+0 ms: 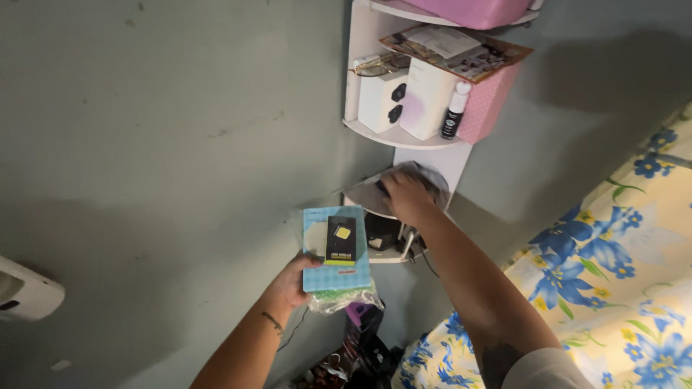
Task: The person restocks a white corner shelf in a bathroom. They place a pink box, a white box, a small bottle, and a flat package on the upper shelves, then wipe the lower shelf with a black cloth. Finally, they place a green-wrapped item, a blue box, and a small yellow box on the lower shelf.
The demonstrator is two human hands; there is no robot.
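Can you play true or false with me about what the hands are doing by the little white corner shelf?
1. The left hand holds a flat light-blue box with a small black card on top. True.
2. The right hand presses a grey cloth on a tier of the white corner shelf. True.
3. The pair of thin-framed glasses lies on the floor. False: it rests on top of a white box on the shelf.
4. The bedsheet with blue flowers on yellow is plain red. False: it is yellow with blue flowers.
5. A small black bottle with a white cap stands on the shelf. True.
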